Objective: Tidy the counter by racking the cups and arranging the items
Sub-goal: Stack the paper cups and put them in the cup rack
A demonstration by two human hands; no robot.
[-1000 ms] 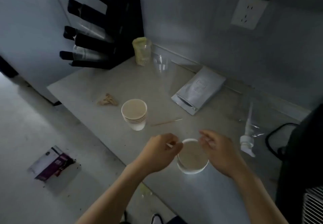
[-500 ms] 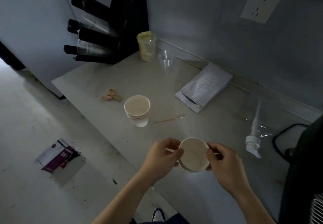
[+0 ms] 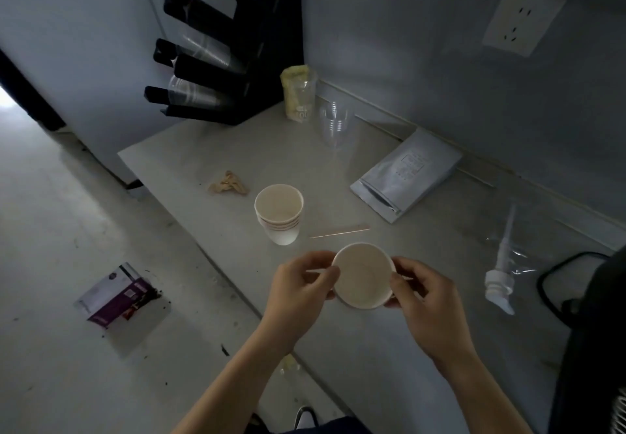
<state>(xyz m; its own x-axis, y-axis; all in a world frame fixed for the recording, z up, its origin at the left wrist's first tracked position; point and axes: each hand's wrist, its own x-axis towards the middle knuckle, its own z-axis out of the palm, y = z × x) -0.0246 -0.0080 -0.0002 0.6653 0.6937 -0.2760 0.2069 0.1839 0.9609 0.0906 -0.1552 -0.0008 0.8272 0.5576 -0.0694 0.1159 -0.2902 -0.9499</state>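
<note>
Two hands hold one white paper cup just above the near part of the tabletop. The left hand pinches its rim from the 9 o'clock side, and the right hand grips it from the 3 o'clock side, so the fingers of both hands are closed on the cup. The cup stands up straight, with its open mouth facing up at the camera and its long way running up and down. At 11 o'clock from it, a stack of paper cups stands on the tabletop, mouth up too. A thin wooden stick lies flat between them, pointing from 9 to 3 o'clock. Far off at 11 o'clock, a black cup rack holds clear cups lying on their sides.
</note>
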